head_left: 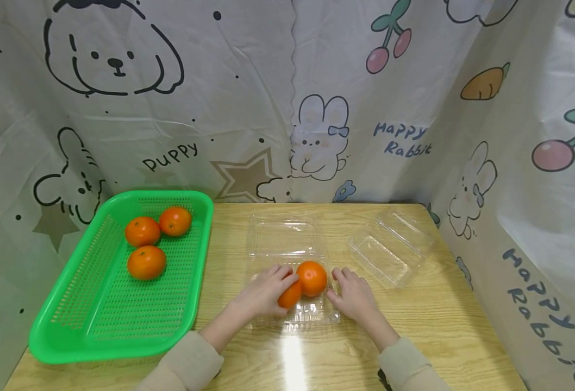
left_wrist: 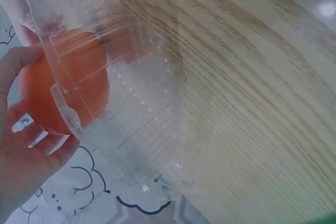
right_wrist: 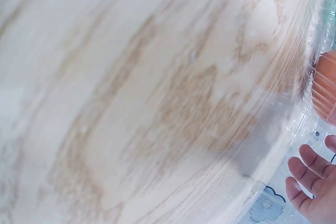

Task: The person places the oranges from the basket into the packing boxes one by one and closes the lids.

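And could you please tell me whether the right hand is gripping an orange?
No, a gap separates the right hand from the nearest orange.

Both arms (head_left: 229,323) reach from the near side. The left hand (head_left: 269,290) curls in a grip; the right hand (head_left: 356,297) (thumb (head_left: 334,298) apart) has its fingers (right_wrist: 304,174) loosely bent.

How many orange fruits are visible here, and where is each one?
5. In the green basket: back-left orange, back-right orange, front orange. At the open clear container: one orange in the left grip, another orange beside it.
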`<state>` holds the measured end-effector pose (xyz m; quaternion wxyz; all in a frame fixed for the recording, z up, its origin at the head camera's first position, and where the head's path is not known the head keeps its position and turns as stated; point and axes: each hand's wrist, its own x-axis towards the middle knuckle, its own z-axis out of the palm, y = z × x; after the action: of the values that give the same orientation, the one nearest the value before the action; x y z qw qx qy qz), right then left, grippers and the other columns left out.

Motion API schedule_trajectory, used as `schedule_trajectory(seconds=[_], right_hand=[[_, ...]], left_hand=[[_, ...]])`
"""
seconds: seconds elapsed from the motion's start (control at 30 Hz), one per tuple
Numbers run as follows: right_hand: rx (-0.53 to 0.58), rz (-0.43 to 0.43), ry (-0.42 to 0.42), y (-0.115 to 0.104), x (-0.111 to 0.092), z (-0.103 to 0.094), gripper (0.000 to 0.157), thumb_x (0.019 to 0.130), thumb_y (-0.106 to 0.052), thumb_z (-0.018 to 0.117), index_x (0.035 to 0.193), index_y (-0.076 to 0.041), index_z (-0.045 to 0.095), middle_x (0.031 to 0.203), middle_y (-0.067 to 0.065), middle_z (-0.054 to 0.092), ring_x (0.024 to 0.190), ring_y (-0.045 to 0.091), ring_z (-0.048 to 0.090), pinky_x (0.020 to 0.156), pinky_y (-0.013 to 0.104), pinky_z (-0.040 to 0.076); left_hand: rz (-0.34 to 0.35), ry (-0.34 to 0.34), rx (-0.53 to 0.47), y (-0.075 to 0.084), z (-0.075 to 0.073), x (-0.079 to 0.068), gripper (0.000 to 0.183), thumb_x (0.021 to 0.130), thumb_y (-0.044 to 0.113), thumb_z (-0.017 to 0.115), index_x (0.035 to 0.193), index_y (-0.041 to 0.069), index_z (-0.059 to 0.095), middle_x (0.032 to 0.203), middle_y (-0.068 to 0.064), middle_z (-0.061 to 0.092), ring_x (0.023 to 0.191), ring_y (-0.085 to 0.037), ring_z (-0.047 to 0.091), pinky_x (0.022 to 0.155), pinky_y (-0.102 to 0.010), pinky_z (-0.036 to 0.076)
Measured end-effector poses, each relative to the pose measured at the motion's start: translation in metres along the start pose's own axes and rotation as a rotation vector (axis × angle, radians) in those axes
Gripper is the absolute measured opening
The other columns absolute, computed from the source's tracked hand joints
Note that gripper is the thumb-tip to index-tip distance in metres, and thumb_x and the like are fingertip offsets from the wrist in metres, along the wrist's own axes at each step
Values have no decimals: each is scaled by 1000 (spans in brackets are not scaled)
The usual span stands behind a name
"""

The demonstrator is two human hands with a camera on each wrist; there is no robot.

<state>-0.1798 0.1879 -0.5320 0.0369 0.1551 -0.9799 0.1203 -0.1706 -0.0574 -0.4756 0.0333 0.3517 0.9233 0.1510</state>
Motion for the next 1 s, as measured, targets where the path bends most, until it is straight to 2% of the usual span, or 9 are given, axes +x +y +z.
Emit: schedule_trajectory(seconds=[0.33,0.67,1.0], right_hand=[[5,2,-4,-1,0,-1,30,79,-34,57,101,-16,51,92,3,53,80,21,52,64,35,44],[-7,-23,14,0,0,0,31,78,-34,58,100,-13,51,89,3,53,79,22,53,62,35,43],[-16,-20,14,1,0,1,31,78,-35,58,100,-13,51,90,3,53,78,21,52,62,34,43]], left_hand=[[36,-45,-66,-1,4,-1,65,66,23,78,125,12,53,122,-3,47,106,-19,44,86,-35,47],[29,-83,-93,-3,10,-2,67,65,25,80,125,14,53,125,-2,47,109,-19,45,88,-36,47],[17,-123,-136,-4,11,-1,70,64,20,81,127,15,52,130,-2,45,115,-19,43,91,-38,45]])
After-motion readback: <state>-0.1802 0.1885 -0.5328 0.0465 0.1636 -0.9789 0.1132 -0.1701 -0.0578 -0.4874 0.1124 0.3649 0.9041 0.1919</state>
